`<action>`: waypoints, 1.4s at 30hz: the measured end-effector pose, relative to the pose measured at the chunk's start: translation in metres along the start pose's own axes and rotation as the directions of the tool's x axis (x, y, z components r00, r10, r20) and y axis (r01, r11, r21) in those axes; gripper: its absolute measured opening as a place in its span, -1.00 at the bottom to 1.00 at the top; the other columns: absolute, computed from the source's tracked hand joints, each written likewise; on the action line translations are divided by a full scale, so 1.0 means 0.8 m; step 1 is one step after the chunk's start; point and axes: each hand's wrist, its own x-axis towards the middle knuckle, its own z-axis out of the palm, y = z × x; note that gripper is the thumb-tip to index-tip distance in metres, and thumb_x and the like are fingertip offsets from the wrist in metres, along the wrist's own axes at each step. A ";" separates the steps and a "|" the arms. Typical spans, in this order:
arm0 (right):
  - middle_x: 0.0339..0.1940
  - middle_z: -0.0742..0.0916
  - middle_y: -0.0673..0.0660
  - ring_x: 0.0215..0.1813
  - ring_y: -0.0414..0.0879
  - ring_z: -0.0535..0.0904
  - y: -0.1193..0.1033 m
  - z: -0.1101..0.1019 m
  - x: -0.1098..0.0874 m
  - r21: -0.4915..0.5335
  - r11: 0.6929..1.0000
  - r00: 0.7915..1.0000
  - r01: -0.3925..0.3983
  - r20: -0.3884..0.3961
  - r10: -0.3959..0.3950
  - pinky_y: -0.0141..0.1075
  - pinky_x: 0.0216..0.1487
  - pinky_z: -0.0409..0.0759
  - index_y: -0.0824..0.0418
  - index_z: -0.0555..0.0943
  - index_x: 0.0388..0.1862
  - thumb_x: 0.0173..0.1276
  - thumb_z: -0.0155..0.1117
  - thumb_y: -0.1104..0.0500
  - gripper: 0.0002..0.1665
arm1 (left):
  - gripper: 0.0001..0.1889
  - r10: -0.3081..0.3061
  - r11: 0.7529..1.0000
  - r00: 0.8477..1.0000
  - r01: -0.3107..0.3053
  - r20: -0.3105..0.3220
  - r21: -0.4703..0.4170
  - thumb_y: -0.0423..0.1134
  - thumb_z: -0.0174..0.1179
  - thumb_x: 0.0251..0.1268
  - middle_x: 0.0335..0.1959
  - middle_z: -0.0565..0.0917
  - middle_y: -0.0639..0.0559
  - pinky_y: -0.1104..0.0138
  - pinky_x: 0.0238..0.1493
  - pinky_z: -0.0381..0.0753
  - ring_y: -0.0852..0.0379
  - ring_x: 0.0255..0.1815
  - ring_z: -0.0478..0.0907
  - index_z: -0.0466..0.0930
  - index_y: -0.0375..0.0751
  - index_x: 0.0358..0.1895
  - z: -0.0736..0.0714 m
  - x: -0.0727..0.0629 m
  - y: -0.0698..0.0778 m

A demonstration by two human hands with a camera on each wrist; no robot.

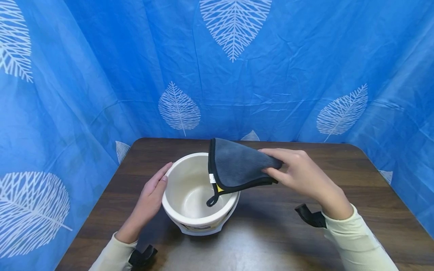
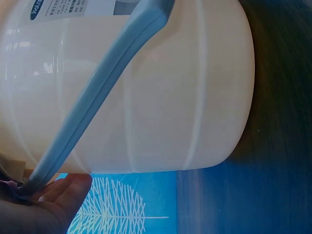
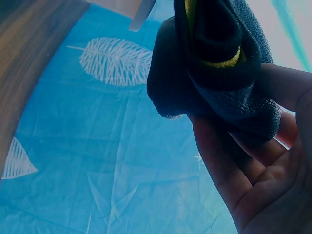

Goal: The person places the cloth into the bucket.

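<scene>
A: Which way is the cloth (image 1: 240,162) lying from the right hand (image 1: 301,171)?

B: It is reaching leftward from those fingers. They are pinching its narrow end with the thumb, and the wide end is spreading over the right part of the bucket (image 1: 184,175).

A: And its long axis?

B: That is running roughly left to right, with the loop (image 1: 212,200) hanging from the left end, over the mouth.

A: Is the cloth touching the rim?

B: I cannot tell; it is hiding that stretch from the head view.

A: Which hand is resting nearer the bucket?

B: The left hand (image 1: 150,194). It is touching the left side, its fingers lying fairly straight and close together along the outside. In the left wrist view, the handle (image 2: 100,90) is crossing the wall at a slant.

A: Are any edges coming close?

B: The far edge of the worktop (image 1: 278,241) is running near the bucket's back, with the curtain (image 1: 281,75) hanging beyond. The bucket is standing upright, left of the middle, so more room is stretching to its right. Its mouth is facing up, the left part showing uncovered.
</scene>
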 end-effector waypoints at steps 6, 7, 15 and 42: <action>-0.03 0.79 0.09 -0.27 -0.23 0.62 -0.003 0.006 0.004 -0.001 1.000 1.000 0.013 0.006 -0.013 -0.24 -0.34 0.64 0.20 0.69 0.18 0.15 0.56 0.32 -0.44 | -0.50 -0.001 1.000 1.000 0.001 -0.002 0.003 -0.29 -0.26 0.68 0.55 0.25 -0.28 0.59 0.30 0.22 -0.20 0.55 0.19 0.16 -0.44 0.54 0.000 0.000 0.000; -0.03 0.79 0.09 -0.27 -0.23 0.62 -0.003 0.007 0.005 0.001 1.000 1.000 0.017 0.008 -0.017 -0.25 -0.34 0.64 0.20 0.69 0.18 0.16 0.56 0.31 -0.45 | -0.50 -0.001 1.000 1.000 0.001 -0.003 0.001 -0.30 -0.26 0.68 0.55 0.25 -0.29 0.60 0.30 0.22 -0.19 0.55 0.19 0.16 -0.44 0.54 0.000 0.001 0.001; -0.03 0.79 0.05 -0.23 -0.23 0.63 -0.007 0.016 0.011 0.013 0.999 0.999 0.035 0.011 -0.035 -0.23 -0.28 0.65 0.18 0.69 0.17 0.18 0.55 0.27 -0.47 | -0.50 0.009 1.000 1.000 -0.009 0.000 -0.014 -0.31 -0.27 0.68 0.54 0.23 -0.34 0.60 0.32 0.21 -0.22 0.55 0.17 0.14 -0.49 0.53 0.002 0.001 0.001; -0.04 0.80 0.09 -0.05 -0.08 0.75 -0.037 0.042 0.037 -0.002 0.993 0.992 0.118 0.049 -0.118 -0.13 -0.06 0.73 0.22 0.69 0.16 0.17 0.57 0.22 -0.46 | -0.49 -0.020 1.000 1.000 0.020 -0.003 0.014 -0.28 -0.27 0.69 0.55 0.24 -0.28 0.21 0.40 0.22 -0.22 0.55 0.18 0.14 -0.44 0.55 0.002 -0.002 0.003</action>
